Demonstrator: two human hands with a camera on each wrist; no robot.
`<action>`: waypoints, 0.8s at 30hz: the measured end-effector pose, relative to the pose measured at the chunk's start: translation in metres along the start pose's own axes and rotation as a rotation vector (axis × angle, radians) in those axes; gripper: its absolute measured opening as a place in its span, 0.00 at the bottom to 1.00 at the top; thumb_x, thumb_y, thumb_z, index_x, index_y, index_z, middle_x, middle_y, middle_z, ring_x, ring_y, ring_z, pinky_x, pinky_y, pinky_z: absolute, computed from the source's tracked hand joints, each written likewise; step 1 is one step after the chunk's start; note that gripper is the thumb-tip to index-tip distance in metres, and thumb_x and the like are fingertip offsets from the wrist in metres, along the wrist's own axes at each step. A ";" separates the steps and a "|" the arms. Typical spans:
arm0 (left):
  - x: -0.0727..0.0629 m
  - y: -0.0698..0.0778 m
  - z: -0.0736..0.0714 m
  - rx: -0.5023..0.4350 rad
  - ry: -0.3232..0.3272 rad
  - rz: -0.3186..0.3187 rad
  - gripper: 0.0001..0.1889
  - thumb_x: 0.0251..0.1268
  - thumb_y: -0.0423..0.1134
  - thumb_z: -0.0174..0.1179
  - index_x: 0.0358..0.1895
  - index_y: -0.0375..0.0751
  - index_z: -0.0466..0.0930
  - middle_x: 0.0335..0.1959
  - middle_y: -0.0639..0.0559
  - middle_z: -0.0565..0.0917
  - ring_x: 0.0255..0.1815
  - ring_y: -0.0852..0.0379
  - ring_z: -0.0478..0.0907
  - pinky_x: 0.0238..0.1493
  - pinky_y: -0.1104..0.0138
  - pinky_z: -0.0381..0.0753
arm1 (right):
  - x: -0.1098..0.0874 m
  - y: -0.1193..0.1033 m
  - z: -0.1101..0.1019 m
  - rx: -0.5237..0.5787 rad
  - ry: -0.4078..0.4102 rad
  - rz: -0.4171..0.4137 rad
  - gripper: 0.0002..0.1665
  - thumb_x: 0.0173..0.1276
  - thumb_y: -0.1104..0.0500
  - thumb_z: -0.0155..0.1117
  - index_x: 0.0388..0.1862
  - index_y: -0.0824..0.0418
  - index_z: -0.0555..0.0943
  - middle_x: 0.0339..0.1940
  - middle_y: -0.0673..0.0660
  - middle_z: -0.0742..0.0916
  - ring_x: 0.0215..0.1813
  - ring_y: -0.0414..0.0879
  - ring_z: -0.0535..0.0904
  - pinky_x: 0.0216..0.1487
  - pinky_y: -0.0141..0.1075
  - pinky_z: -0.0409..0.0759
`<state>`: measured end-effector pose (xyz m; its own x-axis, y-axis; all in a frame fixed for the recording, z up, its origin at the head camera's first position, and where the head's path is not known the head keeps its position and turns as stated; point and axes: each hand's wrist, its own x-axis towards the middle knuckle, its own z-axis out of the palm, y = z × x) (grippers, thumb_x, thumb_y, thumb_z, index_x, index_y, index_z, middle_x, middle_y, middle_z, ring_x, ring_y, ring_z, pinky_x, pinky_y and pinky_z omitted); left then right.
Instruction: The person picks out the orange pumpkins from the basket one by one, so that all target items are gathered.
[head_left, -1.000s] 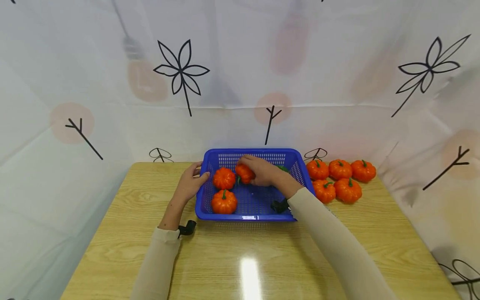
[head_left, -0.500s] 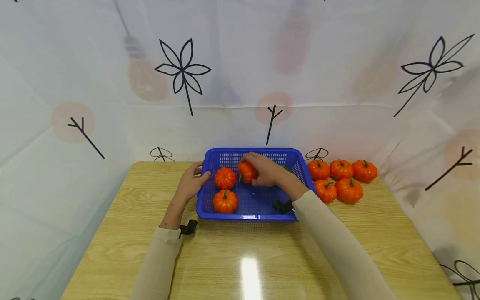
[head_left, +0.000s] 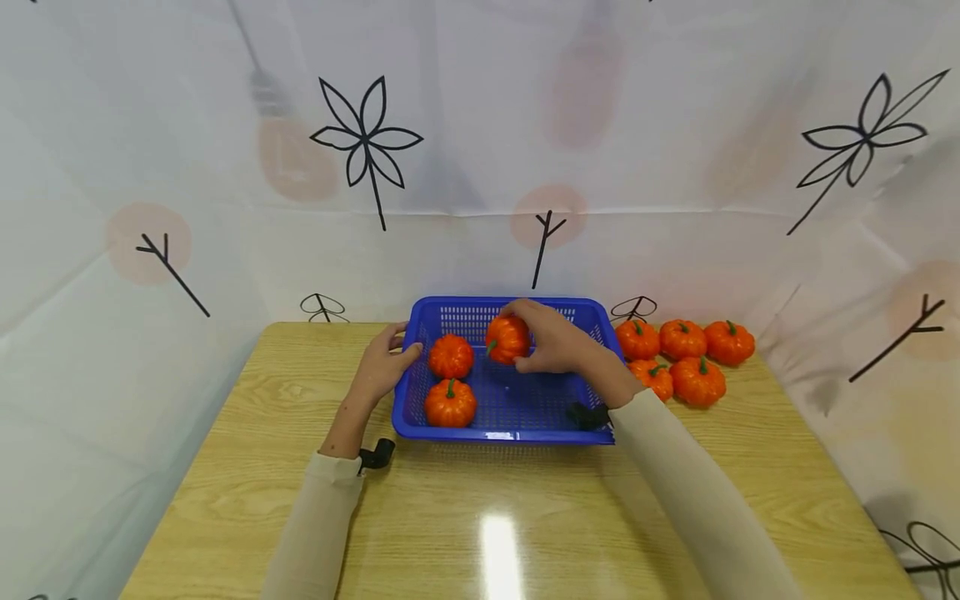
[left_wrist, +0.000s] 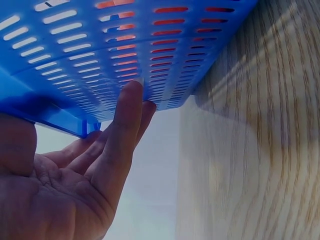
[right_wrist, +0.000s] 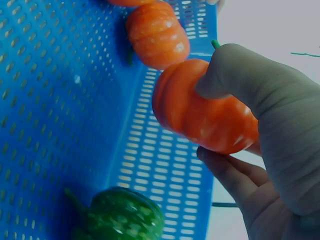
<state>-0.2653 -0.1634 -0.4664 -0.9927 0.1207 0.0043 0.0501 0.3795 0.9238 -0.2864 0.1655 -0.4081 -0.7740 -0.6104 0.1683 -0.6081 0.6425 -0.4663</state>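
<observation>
My right hand (head_left: 553,337) grips a small orange pumpkin (head_left: 507,339) inside the blue plastic basket (head_left: 502,436). In the right wrist view, thumb and fingers lie on opposite sides of this pumpkin (right_wrist: 200,112). Two more orange pumpkins sit along the basket's left side, a back one (head_left: 451,357) and a front one (head_left: 450,403). A dark green pumpkin (right_wrist: 125,216) shows low in the right wrist view; from the head view my right hand hides it. My left hand (head_left: 382,367) holds the basket's left rim, its fingers (left_wrist: 127,115) against the slotted outer wall and thumb over the edge.
Several orange pumpkins (head_left: 698,382) are grouped on the wooden table (head_left: 480,508) just right of the basket. A patterned white cloth (head_left: 465,167) hangs behind the table. Black wrist devices (head_left: 377,455) show at both cuffs.
My right hand has moved right and slightly back with the pumpkin, leaving a wider gap to the two on the left. My left hand stays at the rim.
</observation>
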 end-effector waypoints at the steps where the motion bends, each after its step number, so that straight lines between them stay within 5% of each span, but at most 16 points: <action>1: 0.000 0.000 0.000 0.000 0.001 0.001 0.31 0.79 0.43 0.63 0.79 0.38 0.68 0.69 0.32 0.79 0.66 0.33 0.81 0.55 0.44 0.88 | -0.001 -0.001 -0.002 0.005 0.006 -0.003 0.43 0.53 0.58 0.81 0.69 0.62 0.74 0.61 0.59 0.83 0.56 0.55 0.81 0.59 0.51 0.85; 13: -0.001 0.002 0.000 0.004 0.006 -0.009 0.31 0.79 0.42 0.63 0.79 0.38 0.68 0.69 0.31 0.79 0.66 0.32 0.81 0.55 0.44 0.88 | -0.021 -0.012 -0.026 0.012 0.053 -0.024 0.43 0.53 0.56 0.83 0.67 0.61 0.75 0.60 0.57 0.85 0.58 0.53 0.82 0.61 0.51 0.84; 24: -0.002 0.002 0.001 0.013 0.004 -0.011 0.31 0.79 0.43 0.62 0.79 0.38 0.68 0.69 0.31 0.79 0.66 0.32 0.81 0.56 0.44 0.88 | -0.048 -0.012 -0.034 0.058 0.187 -0.027 0.43 0.53 0.57 0.85 0.67 0.61 0.76 0.59 0.57 0.86 0.59 0.54 0.84 0.63 0.53 0.85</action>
<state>-0.2635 -0.1621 -0.4649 -0.9936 0.1132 -0.0043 0.0408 0.3923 0.9189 -0.2484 0.2032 -0.3808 -0.7799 -0.5269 0.3379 -0.6224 0.5956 -0.5079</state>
